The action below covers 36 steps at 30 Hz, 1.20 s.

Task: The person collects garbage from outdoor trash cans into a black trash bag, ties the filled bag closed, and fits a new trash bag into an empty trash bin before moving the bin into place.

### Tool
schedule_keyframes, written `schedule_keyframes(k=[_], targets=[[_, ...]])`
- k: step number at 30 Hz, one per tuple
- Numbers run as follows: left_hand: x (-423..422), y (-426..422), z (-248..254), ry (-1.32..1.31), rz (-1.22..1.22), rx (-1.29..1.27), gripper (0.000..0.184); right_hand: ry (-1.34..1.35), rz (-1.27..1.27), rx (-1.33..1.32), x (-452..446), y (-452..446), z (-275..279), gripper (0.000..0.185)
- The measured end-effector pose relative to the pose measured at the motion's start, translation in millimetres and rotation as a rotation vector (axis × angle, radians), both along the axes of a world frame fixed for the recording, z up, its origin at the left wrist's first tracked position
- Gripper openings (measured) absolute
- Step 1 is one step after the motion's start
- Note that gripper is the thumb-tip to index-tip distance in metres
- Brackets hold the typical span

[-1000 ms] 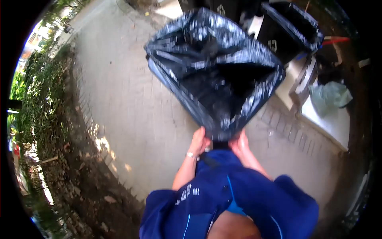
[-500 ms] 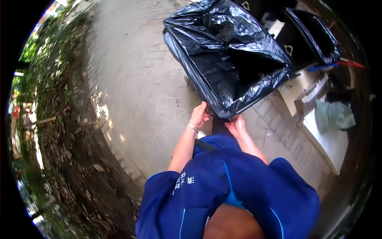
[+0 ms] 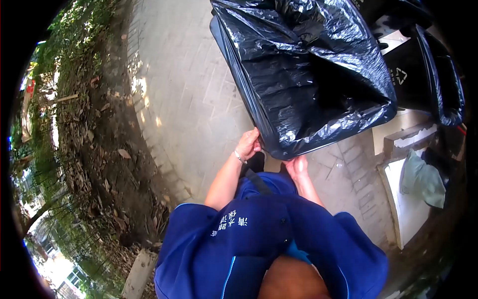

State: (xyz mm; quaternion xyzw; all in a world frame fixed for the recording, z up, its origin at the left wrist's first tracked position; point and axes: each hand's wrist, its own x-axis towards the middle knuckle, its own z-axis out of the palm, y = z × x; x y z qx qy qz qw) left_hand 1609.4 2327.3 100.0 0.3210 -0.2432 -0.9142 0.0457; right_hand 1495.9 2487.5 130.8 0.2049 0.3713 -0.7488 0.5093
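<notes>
A large bin lined with a black garbage bag (image 3: 279, 74) stands in front of me, the bag folded over its rim and its inside dark. My left hand (image 3: 247, 145) is closed at the near left corner, thumb up, pinching the bag's folded edge. Just right of it, under the near rim, my right hand (image 3: 298, 166) has its fingers curled against the same bag's edge; its fingertips are partly hidden by the rim.
A second black bin (image 3: 408, 74) with a recycling mark and liner stands at the right. Near it lie a white board (image 3: 406, 209) and a pale green bag (image 3: 423, 182). Brick paving (image 3: 194, 99) runs alongside a leafy soil bed (image 3: 119, 189) at the left.
The lined bin appears larger and shifted to the right and slightly down in view. Both hands keep to its near corner. The second bin and white board also sit farther right.
</notes>
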Motion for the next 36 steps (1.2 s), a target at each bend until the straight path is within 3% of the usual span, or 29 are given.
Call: schedule_keyframes(k=[2, 4, 6, 7, 10, 14, 16, 17, 18, 20, 22, 24, 26, 28, 30, 31, 32, 33, 34, 36], targets=[[-5.1, 6.2, -0.2, 0.066, -0.007, -0.004, 0.035, -0.069, -0.105, 0.045, -0.9, -1.2, 12.0, 0.037], [-10.6, 9.5, 6.2, 0.147, -0.023, 0.068, 0.034, -0.016, -0.086, -0.209, -2.1, 18.0, -23.2, 0.038], [-11.8, 13.0, 9.8, 0.04, 0.017, 0.033, 0.034, 0.068, -0.133, -0.171, -2.8, 10.7, -14.1, 0.034], [-8.3, 13.0, -4.1, 0.048, 0.006, 0.009, 0.035, 0.152, -0.234, -0.03, -2.5, -0.3, -8.6, 0.028], [-10.8, 11.3, -8.4, 0.038, -0.021, -0.034, 0.035, 0.297, -0.326, 0.039, 1.8, -3.3, -32.0, 0.027], [-22.1, 5.8, -6.5, 0.038, -0.014, -0.118, 0.036, 0.323, -0.363, 0.092, -3.8, -9.2, -67.5, 0.029], [-21.7, -0.3, -5.2, -0.131, 0.084, -0.169, 0.031, 0.125, -0.457, 0.154, -18.1, 2.8, -89.4, 0.027], [-12.5, -9.1, -18.3, -0.284, 0.137, -0.222, 0.031, 0.08, -0.363, -0.15, -23.4, 48.1, -124.3, 0.027], [11.9, -21.4, -33.0, -0.231, 0.21, -0.107, 0.032, 0.039, -0.251, -0.455, -31.3, 93.9, -157.5, 0.03], [68.1, -43.3, -56.1, -0.534, 0.156, -0.115, 0.035, 0.026, -0.26, 0.25, -55.3, 112.8, -98.4, 0.032], [99.6, -51.9, -46.0, -0.845, 0.169, -0.228, 0.032, 0.128, -0.174, 0.448, -89.0, 152.5, -78.3, 0.027], [119.5, -63.8, -41.8, -0.886, 0.258, -0.3, 0.03, 0.157, -0.222, 0.659, -126.4, 183.9, -73.3, 0.02], [101.0, -61.6, -22.5, -0.838, 0.289, -0.364, 0.025, 0.188, -0.289, 0.68, -174.1, 210.4, -72.3, 0.015], [41.2, -31.7, 42.4, -0.595, 0.27, -0.685, 0.024, 0.306, -0.351, 0.808, -220.4, 201.5, -49.4, 0.016], [-8.0, 6.9, 70.7, -0.295, 0.283, -1.044, 0.044, 0.574, -0.263, 0.779, -272.9, 189.3, -29.4, 0.022], [-34.9, 28.6, 102.0, -0.311, 0.317, -1.164, 0.052, 0.726, -0.344, 0.829, -282.2, 161.4, -6.1, 0.026], [-50.6, 39.9, 95.0, -0.36, 0.224, -1.35, 0.061, 0.885, -0.435, 0.867, -289.7, 131.0, 19.5, 0.031], [-63.8, 50.1, 87.4, -0.312, 0.217, -1.353, 0.07, 0.963, -0.42, 0.865, -305.8, 111.5, 33.8, 0.033], [-72.9, 60.4, 104.2, -0.432, 0.165, -1.432, 0.079, 1.046, -0.409, 0.858, -323.8, 92.1, 45.7, 0.036], [-82.1, 66.4, 92.8, -0.506, 0.151, -1.463, 0.087, 1.314, -0.296, 0.765, -371.8, 71.0, 32.9, 0.041]])
